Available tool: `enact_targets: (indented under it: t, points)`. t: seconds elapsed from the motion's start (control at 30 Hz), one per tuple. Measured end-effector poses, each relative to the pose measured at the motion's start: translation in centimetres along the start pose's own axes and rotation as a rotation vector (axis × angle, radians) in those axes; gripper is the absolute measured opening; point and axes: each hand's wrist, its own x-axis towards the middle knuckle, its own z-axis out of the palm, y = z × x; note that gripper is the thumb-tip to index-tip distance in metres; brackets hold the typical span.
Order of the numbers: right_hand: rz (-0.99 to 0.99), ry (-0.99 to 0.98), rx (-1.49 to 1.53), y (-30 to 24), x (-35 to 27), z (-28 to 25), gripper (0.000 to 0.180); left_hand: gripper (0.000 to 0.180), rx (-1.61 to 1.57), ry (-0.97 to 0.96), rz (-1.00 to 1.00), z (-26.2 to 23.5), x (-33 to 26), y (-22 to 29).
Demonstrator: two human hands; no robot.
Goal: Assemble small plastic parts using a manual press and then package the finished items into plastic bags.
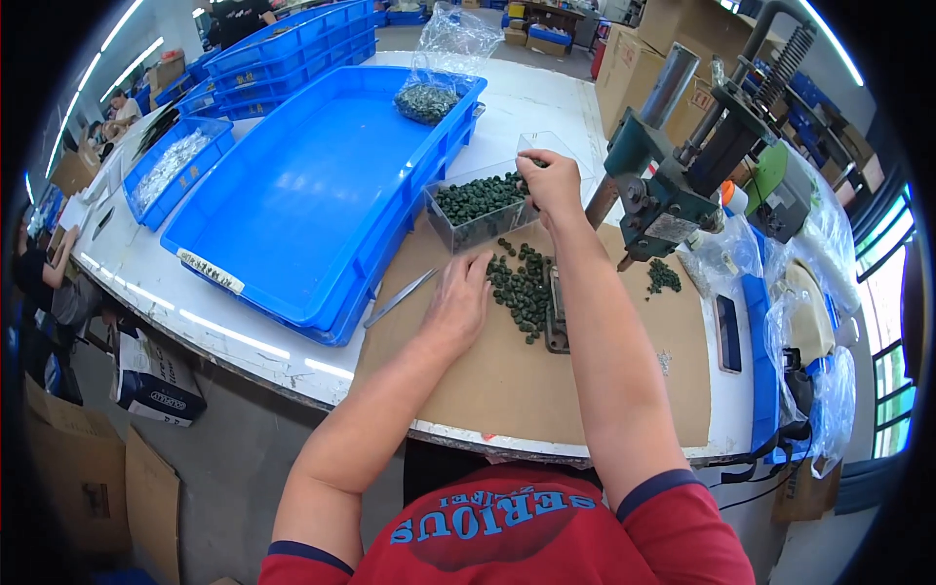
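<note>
- Head view: the right hand (552, 185) is curled at the far right end of the box (454, 237); its fingers are bunched close together, but I cannot tell whether they are clamped on the wall, on a piece or two, or on nothing.
- The left hand (460, 304) lies low on the brown sheet (468, 395), fingers laid out beside the left edge of the pile (522, 292); it is clasped on nothing that shows.
- The dark green pieces sit in two main lots: the pile on the sheet between the two arms, and the heap (480, 199) in the box beyond it; a smaller cluster (664, 276) lies to the right, near the press (668, 175).
- Handling, as I judge it: each piece looks small, light, hard and rounded, apt to roll or slip from a fingertip; pinch one across its sides, or sweep many with a cupped palm; whether they chip is too small to tell.
- The box looks like thin, stiff, clear plastic, likely weightier where the heap lies; hold it by opposite walls rather than one corner, since a single-sided grip could flex or tip it.
- Farther out: the metal tool (402, 296) lies left of the left hand; the fixture (556, 317) stands against the pile's right side, partly behind the right forearm; the blue tray (312, 166) is beyond, left of the box.
</note>
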Motion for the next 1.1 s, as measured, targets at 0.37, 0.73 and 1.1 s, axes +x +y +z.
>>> enact_targets:
  t: [0.37,0.73,1.1]
  points:
    - [-0.421,0.178,-0.808,3.1,4.6,3.4,0.028,0.043,-0.009,-0.024,-0.017,0.6,-0.2,-1.0]
    - [-0.529,0.129,-1.031,3.9,3.3,4.7,0.031,0.041,-0.105,-0.126,0.066,3.8,3.7,0.2]
    - [-0.622,0.221,-0.718,1.6,1.2,2.2,0.026,0.041,-0.324,-0.480,-0.059,5.9,8.6,0.1]
